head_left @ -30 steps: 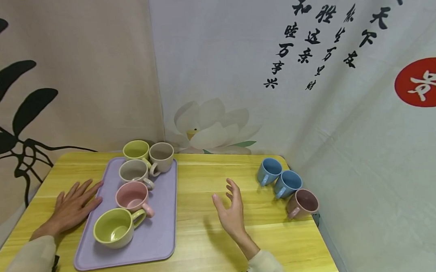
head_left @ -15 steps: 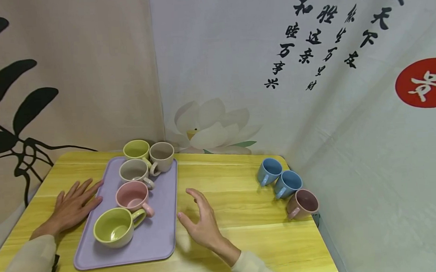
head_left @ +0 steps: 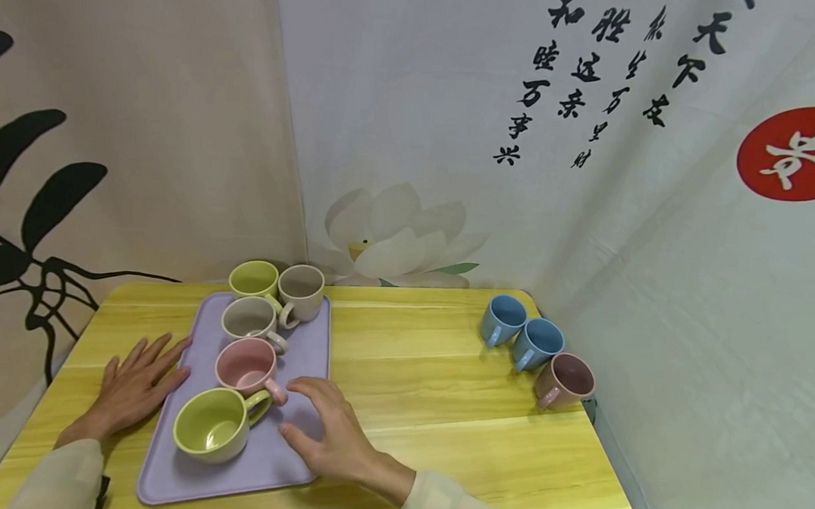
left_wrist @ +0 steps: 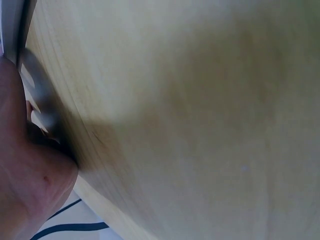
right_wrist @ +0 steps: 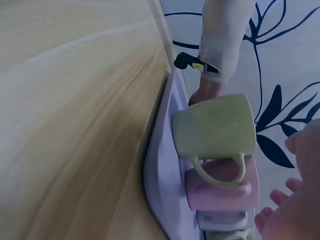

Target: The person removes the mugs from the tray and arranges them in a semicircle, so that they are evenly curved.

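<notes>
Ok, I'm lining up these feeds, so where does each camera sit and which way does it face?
Head: worn high, looking forward and down at the table, lilac tray and cups; both hands and sleeves show.
Left wrist: low beside the left hand, facing across bare tabletop; only palm shows.
Right wrist: low at the right hand, facing the tray edge and green cup; fingertips show.
Head and right wrist share the tray, green and pink cups, left sleeve.

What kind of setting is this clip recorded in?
Probably a staged tabletop booth, not a real kitchen: a yellow wooden table hemmed in by printed fabric backdrops, with ceramic mugs on a lilac plastic tray and three more mugs beside it.
</notes>
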The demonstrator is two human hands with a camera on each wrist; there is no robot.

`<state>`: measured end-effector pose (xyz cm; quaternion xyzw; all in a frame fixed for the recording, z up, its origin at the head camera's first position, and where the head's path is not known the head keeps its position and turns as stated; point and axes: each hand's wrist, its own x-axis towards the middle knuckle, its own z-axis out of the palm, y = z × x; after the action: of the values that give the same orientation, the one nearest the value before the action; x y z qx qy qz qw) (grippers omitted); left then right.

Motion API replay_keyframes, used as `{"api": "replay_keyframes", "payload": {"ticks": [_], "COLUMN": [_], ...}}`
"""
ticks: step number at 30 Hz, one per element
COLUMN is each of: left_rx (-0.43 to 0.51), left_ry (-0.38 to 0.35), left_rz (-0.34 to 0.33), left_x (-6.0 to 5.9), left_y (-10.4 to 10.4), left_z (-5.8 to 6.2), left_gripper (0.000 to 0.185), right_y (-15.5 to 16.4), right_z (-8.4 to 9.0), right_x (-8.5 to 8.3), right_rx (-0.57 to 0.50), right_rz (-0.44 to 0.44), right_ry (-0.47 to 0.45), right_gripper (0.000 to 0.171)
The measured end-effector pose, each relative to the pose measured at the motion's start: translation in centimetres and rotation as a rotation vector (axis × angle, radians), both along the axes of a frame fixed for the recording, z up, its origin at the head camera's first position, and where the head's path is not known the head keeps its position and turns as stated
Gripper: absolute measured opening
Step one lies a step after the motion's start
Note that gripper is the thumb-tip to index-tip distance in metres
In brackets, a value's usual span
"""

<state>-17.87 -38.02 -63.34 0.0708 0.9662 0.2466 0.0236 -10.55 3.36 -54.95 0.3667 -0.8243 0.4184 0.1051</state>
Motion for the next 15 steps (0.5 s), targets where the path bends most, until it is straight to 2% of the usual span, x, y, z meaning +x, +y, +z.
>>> {"api": "replay_keyframes", "payload": {"ticks": [4, 7, 12, 15], "left_rx": [0.0, -0.001, -0.002, -0.003], "left_ry": [-0.004, -0.003, -0.005, 0.0], "left_rz": [0.001, 0.001, 0.003, 0.003], "left_x": [0.0, 0.0, 0.0, 0.0], "left_y": [0.0, 0.0, 0.1, 0.1], "left_z": [0.0, 0.0, 0.0, 0.0], "left_gripper": [0.075, 0.075, 0.075, 0.075], "right_y": [-0.9, -1.4, -2.2, -2.7], "right_z": [-0.1, -0.2, -0.3, -0.3], "right_x": [-0.1, -0.2, -0.3, -0.4], "right_rx": [0.052, 0.096, 0.165, 0.2], "right_rz": [0.041, 0.061, 0.055, 0.035], "right_ry": [0.056, 0.058, 0.076, 0.116], "right_gripper": [0.051, 0.053, 0.056, 0.056]}}
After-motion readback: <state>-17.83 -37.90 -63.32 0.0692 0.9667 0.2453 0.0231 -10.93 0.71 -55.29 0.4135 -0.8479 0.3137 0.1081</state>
